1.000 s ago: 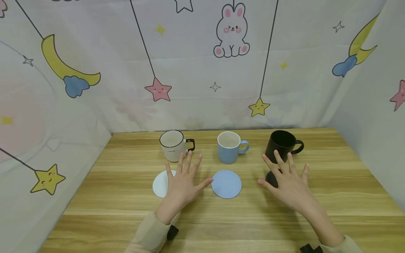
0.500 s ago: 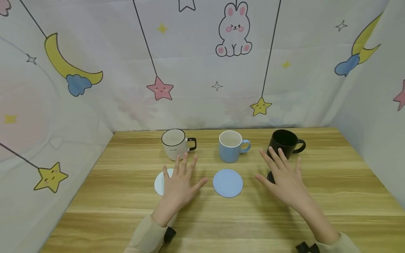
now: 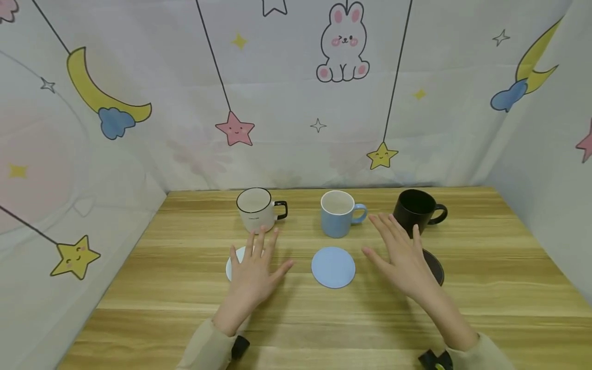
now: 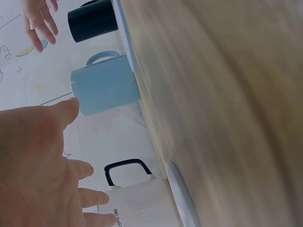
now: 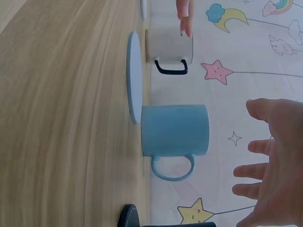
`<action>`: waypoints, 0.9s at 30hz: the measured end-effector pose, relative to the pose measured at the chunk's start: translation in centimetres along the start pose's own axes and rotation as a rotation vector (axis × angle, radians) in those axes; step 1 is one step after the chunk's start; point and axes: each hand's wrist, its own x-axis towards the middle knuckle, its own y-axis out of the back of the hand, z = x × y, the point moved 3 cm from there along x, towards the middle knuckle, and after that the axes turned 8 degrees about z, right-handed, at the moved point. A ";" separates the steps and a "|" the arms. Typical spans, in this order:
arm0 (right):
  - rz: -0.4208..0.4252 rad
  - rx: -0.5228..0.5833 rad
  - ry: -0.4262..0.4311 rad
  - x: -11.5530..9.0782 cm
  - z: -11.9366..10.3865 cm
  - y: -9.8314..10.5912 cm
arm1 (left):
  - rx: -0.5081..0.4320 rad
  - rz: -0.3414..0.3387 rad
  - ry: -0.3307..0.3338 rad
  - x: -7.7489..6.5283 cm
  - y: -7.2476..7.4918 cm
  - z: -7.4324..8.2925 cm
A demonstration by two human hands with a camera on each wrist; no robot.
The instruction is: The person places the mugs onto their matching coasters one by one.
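Note:
My left hand (image 3: 252,275) hovers above the table with fingers spread, holding nothing. It partly covers a white round coaster (image 3: 235,267), and a white mug (image 3: 257,216) with a black rim and handle stands just beyond its fingertips. My right hand (image 3: 404,262), also spread and holding nothing, hangs over a black round coaster (image 3: 433,267), hiding much of it. Behind that hand stands a black mug (image 3: 413,208). Between the hands lies a light blue coaster (image 3: 333,267), with a light blue mug (image 3: 336,216) behind it. In the right wrist view the blue mug (image 5: 175,130) stands upright.
The wood-grain table (image 3: 324,329) ends at the back against a white cloth (image 3: 287,92) printed with stars, moons and a rabbit. More cloth hangs along both sides. Each wrist wears a dark device, such as the black piece (image 3: 239,347) at the left cuff.
Both hands have drifted left, and the right has uncovered the right part of the black coaster. The head view has shifted slightly. The mugs and coasters stay in place.

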 end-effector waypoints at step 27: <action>0.032 0.188 0.054 1.9 -2.5 -1.9 | 0.045 -0.036 0.063 -1.0 1.2 -2.6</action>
